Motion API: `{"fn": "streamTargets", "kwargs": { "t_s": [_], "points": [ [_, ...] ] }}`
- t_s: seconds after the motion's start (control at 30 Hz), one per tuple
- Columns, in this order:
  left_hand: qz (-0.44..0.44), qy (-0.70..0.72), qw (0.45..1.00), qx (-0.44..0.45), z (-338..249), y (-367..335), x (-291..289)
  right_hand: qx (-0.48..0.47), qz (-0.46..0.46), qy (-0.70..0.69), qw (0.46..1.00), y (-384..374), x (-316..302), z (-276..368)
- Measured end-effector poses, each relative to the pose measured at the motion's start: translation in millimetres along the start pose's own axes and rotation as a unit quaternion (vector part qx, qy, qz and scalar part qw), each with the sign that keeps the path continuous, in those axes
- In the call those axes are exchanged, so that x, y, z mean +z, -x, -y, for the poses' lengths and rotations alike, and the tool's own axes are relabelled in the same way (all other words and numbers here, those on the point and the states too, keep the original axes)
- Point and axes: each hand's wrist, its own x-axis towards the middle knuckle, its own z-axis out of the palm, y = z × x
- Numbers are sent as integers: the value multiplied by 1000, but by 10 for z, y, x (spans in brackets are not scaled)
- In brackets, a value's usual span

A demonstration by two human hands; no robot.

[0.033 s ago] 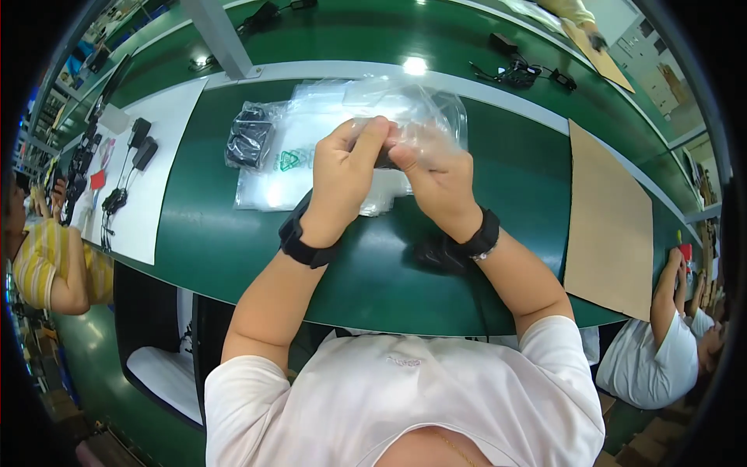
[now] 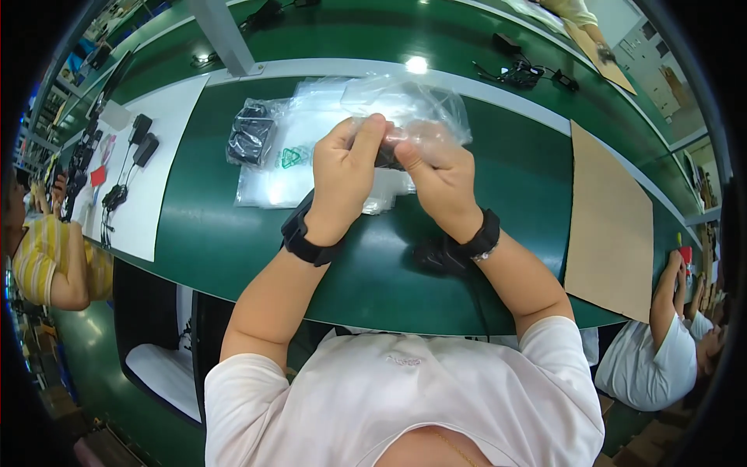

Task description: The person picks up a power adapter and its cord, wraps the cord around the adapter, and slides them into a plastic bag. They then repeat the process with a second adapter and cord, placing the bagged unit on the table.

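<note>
Both hands meet above a stack of clear plastic bags (image 2: 268, 187) with a green triangle mark on the top one. My left hand (image 2: 341, 171) is closed, pinching a clear plastic bag (image 2: 405, 92) at its edge. My right hand (image 2: 447, 179) is closed on the same bag, its fingers showing through or behind the film. Something dark shows between the hands, mostly covered by them; its kind I cannot make out. Left of the stack lies a bagged black item (image 2: 250, 134), perhaps a power adapter with its cable. A black object with a cord (image 2: 437, 257) lies beneath my right wrist.
A flat cardboard sheet (image 2: 611, 226) lies at the right of the green table (image 2: 222, 257). On the left, a white sheet (image 2: 167, 156) carries black adapters (image 2: 144, 148) and cables. A metal post (image 2: 222, 39) stands at the back. Other people sit at both sides.
My right thumb has shifted slightly to the right, away from the left fingers. The bag's upper right part has spread a little further right. My left hand has hardly moved.
</note>
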Motion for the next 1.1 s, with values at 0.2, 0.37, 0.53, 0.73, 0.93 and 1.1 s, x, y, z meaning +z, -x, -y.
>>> {"fn": "streamTargets", "kwargs": {
  "t_s": [0.2, 0.37, 0.53, 0.73, 0.93, 1.1],
  "points": [
    [-78, -91, 975, 186, 80, -3, -43, 430, 5, -434, 792, -210, -96, 127],
    [-94, 101, 989, -52, -22, -37, -115, 368, -36, -405, 836, -125, -101, 96],
    [-39, 91, 992, -84, 7, -72, -161, 212, 39, -279, 936, -60, -190, 56],
    [15, 57, 996, -73, 9, -100, -225, 143, 90, -275, 947, -7, -149, 51],
    [-100, -116, 985, 77, 27, -83, -230, 237, 57, -397, 885, -161, -127, 96],
    [-143, -289, 913, 252, -50, -122, -214, 271, 146, -280, 909, -335, -151, -19]
  ]
}}
